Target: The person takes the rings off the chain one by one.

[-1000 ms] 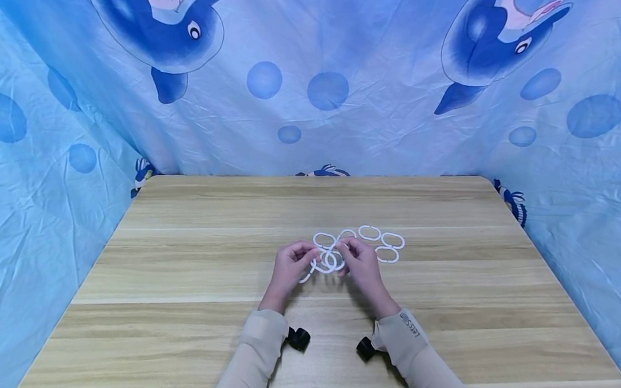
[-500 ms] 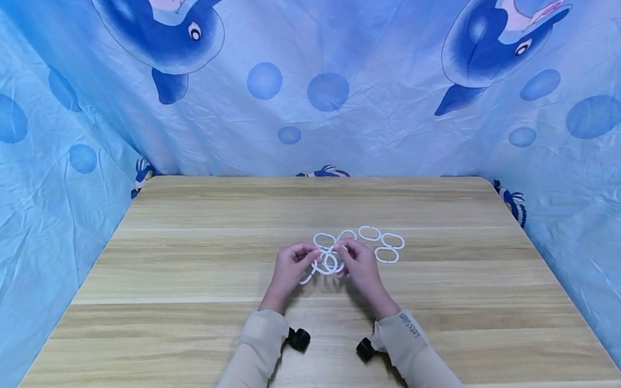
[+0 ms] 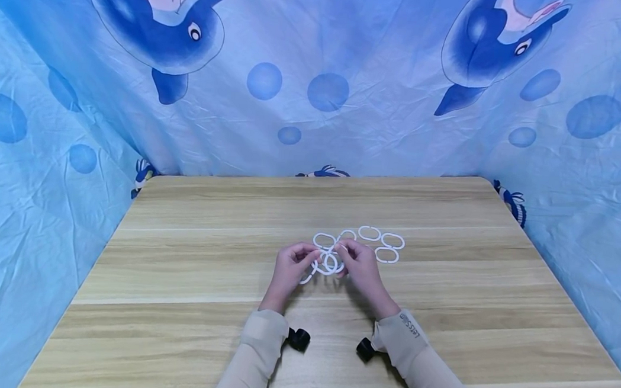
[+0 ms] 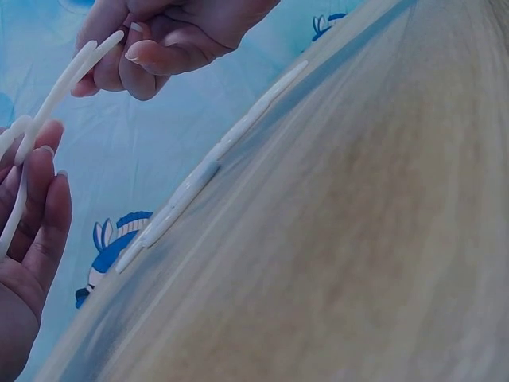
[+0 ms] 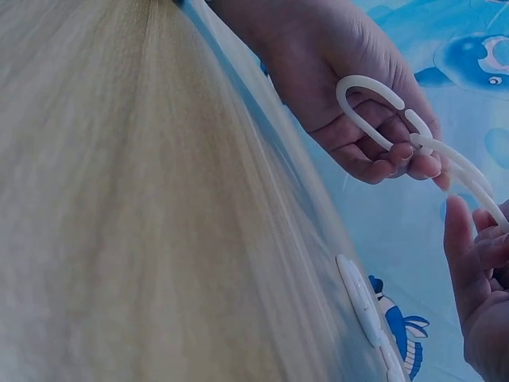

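Note:
Between both hands, a little above the table, hang several joined white oval plastic rings (image 3: 327,271), each with a small gap in its side where one shows. My left hand (image 3: 291,267) pinches one of them, and a ring (image 5: 340,99) dangles from its fingers with the gap visible in the right wrist view. My right hand (image 3: 362,265) pinches another ring (image 5: 457,157) of the linked group between thumb and fingers. The hands are close together but apart. Fingers hide part of the joint where the rings cross.
More white rings lie flat just beyond the hands: one ring (image 3: 324,234) behind the left hand, and another ring (image 3: 369,227), a third ring (image 3: 392,247) and a nearer ring (image 3: 386,262) to the right. The wooden table (image 3: 186,305) meets a blue dolphin-print curtain (image 3: 229,129).
Both hands stay in nearly the same place with their grip kept. The held rings shift only very slightly; the rings on the table have not moved.

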A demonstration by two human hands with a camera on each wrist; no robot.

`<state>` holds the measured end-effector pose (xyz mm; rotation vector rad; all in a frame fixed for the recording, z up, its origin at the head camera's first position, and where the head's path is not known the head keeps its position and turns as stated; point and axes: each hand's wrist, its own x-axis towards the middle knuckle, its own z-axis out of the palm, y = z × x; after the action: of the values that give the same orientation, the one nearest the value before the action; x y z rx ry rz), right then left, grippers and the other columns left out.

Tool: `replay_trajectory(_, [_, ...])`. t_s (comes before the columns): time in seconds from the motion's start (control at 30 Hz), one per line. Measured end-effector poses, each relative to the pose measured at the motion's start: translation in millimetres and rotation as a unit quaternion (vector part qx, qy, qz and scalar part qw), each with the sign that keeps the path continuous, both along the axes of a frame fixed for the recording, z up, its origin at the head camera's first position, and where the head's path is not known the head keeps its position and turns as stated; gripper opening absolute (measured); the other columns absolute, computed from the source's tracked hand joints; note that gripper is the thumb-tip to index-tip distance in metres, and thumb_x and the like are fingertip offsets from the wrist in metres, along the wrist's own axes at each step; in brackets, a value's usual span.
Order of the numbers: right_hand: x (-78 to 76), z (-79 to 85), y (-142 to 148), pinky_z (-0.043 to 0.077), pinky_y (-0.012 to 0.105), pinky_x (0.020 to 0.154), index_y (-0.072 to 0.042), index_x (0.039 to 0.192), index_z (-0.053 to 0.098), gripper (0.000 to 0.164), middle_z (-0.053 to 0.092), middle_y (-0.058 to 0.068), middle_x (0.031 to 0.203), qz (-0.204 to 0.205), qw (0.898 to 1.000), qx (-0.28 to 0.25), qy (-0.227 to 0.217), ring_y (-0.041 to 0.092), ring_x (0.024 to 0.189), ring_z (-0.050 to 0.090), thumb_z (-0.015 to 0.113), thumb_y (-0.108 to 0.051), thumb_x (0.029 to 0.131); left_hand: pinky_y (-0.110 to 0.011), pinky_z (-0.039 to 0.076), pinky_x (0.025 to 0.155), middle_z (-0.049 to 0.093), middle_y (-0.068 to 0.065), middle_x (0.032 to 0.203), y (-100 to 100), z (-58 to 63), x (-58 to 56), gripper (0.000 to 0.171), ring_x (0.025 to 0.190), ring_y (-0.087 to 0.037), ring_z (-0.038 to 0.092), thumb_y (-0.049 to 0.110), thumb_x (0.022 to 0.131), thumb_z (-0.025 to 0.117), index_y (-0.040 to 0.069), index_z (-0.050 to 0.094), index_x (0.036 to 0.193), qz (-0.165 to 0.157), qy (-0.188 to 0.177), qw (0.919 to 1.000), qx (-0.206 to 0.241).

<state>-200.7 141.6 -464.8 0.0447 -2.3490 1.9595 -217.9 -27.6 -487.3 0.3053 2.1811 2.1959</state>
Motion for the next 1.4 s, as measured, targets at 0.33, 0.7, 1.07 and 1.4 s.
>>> replay_trajectory(0.33, [0.2, -0.5, 2, 0.057, 0.044, 0.048, 0.007, 0.099, 0.067, 0.019, 0.062, 0.007, 0.073, 0.007, 1.0, -0.006, 0.0, 0.01, 0.046, 0.053, 0.061, -0.01, 0.095, -0.016, 0.052, 0.065, 0.068, -0.03, 0.087, 0, -0.8, 0.5, 0.015, 0.069, -0.004, 0.061, 0.006, 0.088, 0.069, -0.007, 0.069, 0.096, 0.005, 0.019, 0.9996, -0.02])
replay_trajectory(0.7, [-0.7, -2.3, 3, 0.057, 0.043, 0.049, 0.007, 0.102, 0.067, 0.021, 0.063, 0.013, 0.077, 0.014, 1.0, -0.002, -0.009, 0.01, 0.048, 0.053, 0.061, -0.011, 0.095, -0.014, 0.051, 0.066, 0.067, -0.032, 0.087, -1, 25.8, 13.1, 0.014, 0.069, -0.004, 0.06, 0.0, 0.088, 0.066, -0.012, 0.067, 0.095, -0.006, 0.016, 0.9995, -0.029])
replay_trajectory(1.07, [10.3, 24.6, 0, 0.056, 0.053, 0.054, 0.011, 0.1, 0.066, 0.018, 0.063, 0.016, 0.077, 0.021, 1.0, 0.01, -0.019, 0.037, 0.053, 0.058, 0.058, -0.004, 0.095, -0.012, 0.05, 0.065, 0.068, -0.031, 0.086, 0, 29.9, 16.7, 0.013, 0.069, -0.002, 0.06, 0.0, 0.088, 0.067, -0.011, 0.068, 0.094, -0.001, 0.04, 0.9988, -0.029])
replay_trajectory(1.4, [9.1, 24.1, 0, 0.056, 0.053, 0.054, 0.011, 0.101, 0.066, 0.019, 0.062, 0.021, 0.077, 0.022, 0.999, 0.016, -0.022, 0.039, 0.054, 0.058, 0.058, -0.005, 0.096, -0.013, 0.052, 0.069, 0.068, -0.032, 0.089, -2, 28.5, 14.1, 0.014, 0.071, -0.004, 0.062, 0.001, 0.088, 0.067, -0.01, 0.068, 0.096, -0.008, 0.022, 0.9993, -0.028])
